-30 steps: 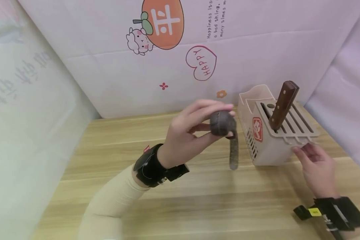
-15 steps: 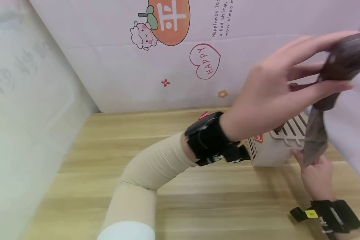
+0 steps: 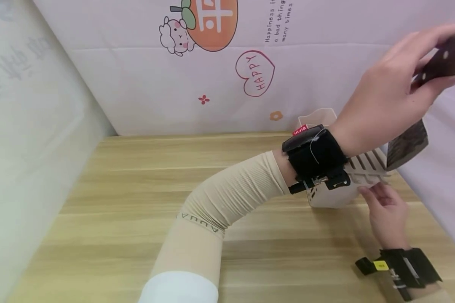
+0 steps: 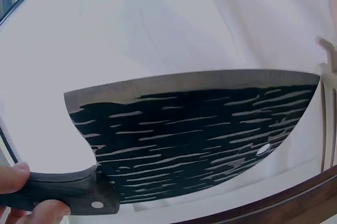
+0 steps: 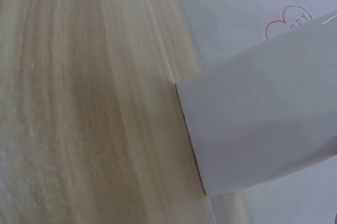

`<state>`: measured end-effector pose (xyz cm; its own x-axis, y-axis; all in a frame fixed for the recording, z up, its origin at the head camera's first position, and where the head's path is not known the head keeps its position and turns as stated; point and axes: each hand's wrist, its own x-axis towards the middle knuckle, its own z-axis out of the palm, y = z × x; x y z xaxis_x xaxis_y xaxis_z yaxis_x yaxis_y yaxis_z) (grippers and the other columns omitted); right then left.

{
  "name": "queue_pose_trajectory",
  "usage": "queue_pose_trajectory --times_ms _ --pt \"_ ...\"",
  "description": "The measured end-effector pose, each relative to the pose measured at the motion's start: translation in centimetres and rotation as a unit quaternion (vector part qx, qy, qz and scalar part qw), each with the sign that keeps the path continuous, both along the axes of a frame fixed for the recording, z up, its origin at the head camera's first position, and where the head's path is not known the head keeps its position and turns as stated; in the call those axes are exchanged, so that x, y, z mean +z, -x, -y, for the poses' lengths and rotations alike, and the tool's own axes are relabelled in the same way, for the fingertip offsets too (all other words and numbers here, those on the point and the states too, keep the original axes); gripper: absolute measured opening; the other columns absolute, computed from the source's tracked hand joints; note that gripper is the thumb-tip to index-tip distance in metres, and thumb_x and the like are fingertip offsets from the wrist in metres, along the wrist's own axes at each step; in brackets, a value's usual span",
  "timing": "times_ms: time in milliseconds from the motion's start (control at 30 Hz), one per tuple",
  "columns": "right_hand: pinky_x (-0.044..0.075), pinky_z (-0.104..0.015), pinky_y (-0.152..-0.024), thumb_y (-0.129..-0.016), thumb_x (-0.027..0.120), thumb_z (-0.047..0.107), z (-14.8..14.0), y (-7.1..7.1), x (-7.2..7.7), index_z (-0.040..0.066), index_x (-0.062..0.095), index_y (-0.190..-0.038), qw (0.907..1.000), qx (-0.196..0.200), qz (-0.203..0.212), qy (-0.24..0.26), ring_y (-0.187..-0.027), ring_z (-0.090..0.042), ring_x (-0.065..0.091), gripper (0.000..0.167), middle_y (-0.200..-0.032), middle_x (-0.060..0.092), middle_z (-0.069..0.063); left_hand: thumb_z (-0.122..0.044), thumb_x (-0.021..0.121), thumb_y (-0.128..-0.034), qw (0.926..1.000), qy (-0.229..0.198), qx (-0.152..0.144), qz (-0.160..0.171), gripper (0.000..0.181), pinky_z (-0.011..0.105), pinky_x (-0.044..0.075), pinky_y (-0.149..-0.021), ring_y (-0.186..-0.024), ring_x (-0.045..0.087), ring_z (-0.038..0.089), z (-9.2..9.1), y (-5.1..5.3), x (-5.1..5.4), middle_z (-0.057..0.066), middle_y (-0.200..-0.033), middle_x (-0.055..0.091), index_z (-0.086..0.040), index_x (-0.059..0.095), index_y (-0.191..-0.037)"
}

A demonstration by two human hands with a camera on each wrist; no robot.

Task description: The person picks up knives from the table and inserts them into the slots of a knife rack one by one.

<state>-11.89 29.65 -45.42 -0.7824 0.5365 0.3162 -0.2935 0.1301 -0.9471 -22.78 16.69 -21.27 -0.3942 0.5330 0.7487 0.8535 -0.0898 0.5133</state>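
My left hand [image 3: 392, 92] holds a broad kitchen knife by its dark riveted handle [image 3: 449, 59], above the right side of the knife holder [image 3: 331, 198]. The blade [image 3: 407, 145] points down near the slotted top. In the left wrist view the wide dark blade [image 4: 195, 134] shows pale streaks and a small hole, its tip close to the holder's edge. Thumb and fingers of my right hand [image 3: 388, 216] grip the holder's near right edge, below its hooks; the right wrist view shows the holder's smooth side [image 5: 263, 108] but not the fingers.
A brown wooden handle [image 4: 274, 197] crosses the lower right of the left wrist view; my left arm hides it in the head view. Behind the holder stands a printed white backdrop [image 3: 136, 92]. The wood-grain table [image 3: 144, 185] extends leftward.
My left hand has carried the knife rightward and up from the table's middle, and the blade has turned over the holder's right side. My right hand stays at the holder.
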Motion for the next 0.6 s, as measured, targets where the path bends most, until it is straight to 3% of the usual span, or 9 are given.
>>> queue_pose_trajectory --times_ms 67,167,400,600 --pt "0.053 -0.009 -0.082 -0.093 0.069 -0.008 0.0 0.0 0.1 0.001 0.074 -0.115 1.0000 0.007 0.003 0.006 -0.088 -0.004 0.070 0.024 -0.097 0.076 0.004 -0.011 0.071 -0.0968 0.9998 0.012 0.016 -0.004 0.058 -0.001 0.028 -0.101 -0.125 0.045 -0.007 2.3 -1.7 1.1 0.005 -0.139 0.054 -0.001 0.048 -0.149" --pt "0.053 -0.010 -0.084 -0.094 0.068 -0.009 0.0 -0.1 0.2 -0.001 0.073 -0.118 0.9998 0.015 0.001 0.009 -0.091 -0.005 0.070 0.026 -0.100 0.076 0.003 -0.012 0.070 -0.0985 0.9982 0.028 0.052 -0.012 0.054 -0.002 0.024 -0.102 -0.127 0.046 -0.002 4.0 -2.7 2.1 0.007 -0.142 0.055 -0.001 0.050 -0.147" --pt "0.053 -0.010 -0.084 -0.093 0.067 -0.011 -0.2 0.0 0.5 -0.002 0.073 -0.116 0.9998 0.017 -0.006 0.010 -0.090 -0.006 0.070 0.025 -0.099 0.076 0.001 -0.018 0.067 -0.1005 0.9931 0.055 0.104 -0.009 0.054 -0.004 0.021 -0.100 -0.131 0.042 -0.005 4.2 -2.3 2.9 0.001 -0.145 0.052 -0.006 0.049 -0.151" --pt "0.054 -0.010 -0.084 -0.094 0.066 -0.012 -0.4 0.0 0.6 -0.003 0.073 -0.113 0.9997 0.020 -0.011 0.007 -0.087 -0.006 0.070 0.023 -0.096 0.076 0.000 -0.024 0.064 -0.1025 0.9822 0.117 0.146 0.012 0.055 -0.005 0.021 -0.097 -0.129 0.038 -0.009 3.4 -2.2 3.6 -0.007 -0.148 0.049 -0.015 0.046 -0.153"
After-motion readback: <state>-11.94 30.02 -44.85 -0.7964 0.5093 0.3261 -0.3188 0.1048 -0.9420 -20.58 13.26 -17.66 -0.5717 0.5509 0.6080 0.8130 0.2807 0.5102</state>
